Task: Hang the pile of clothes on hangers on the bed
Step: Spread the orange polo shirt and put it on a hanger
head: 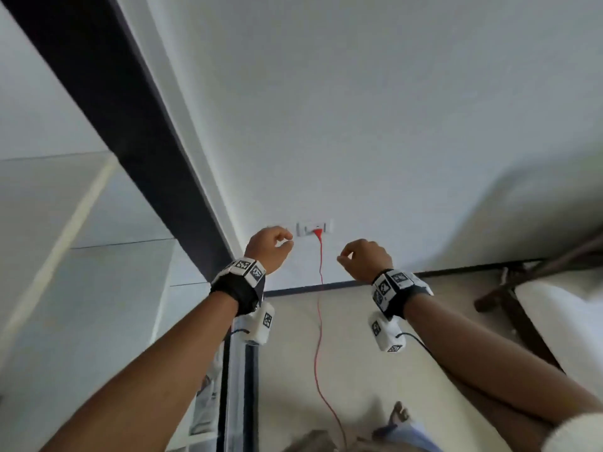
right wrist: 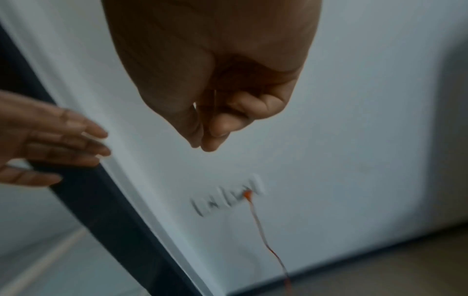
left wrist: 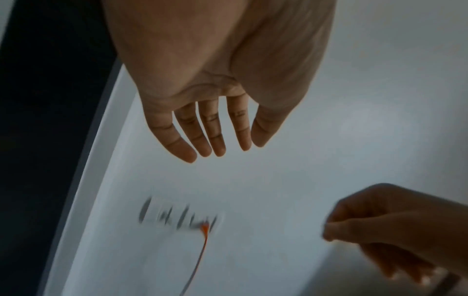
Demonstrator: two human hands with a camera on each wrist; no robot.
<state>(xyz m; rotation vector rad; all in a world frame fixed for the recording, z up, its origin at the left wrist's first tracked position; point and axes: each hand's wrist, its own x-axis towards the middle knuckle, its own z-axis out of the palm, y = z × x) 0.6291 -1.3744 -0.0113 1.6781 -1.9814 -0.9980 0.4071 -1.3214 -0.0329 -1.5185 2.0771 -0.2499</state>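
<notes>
**Both hands raised and empty, clothes out of sight**

Left hand (head: pixel 269 244) is held up before the white wall (head: pixel 391 109), fingers (left wrist: pixel 215 128) hanging straight and relaxed in the wrist view, holding nothing. Right hand (head: pixel 367 256) is level with it, its fingers (right wrist: pixel 228 124) curled in against the thumb; whether they pinch anything I cannot tell, and nothing shows between them. Between the hands sits a wall socket (head: pixel 315 227) with a red cable (head: pixel 321 321) running down to the floor (head: pixel 408 321). At the right edge, a white mattress (head: pixel 561 321) on a dark bed frame (head: pixel 509 305). No clothes pile or hangers are visible.

Likely risk: the red cable trails past the person's foot (head: pixel 399 412), so turning toward the bed could snag it and yank the plug.
</notes>
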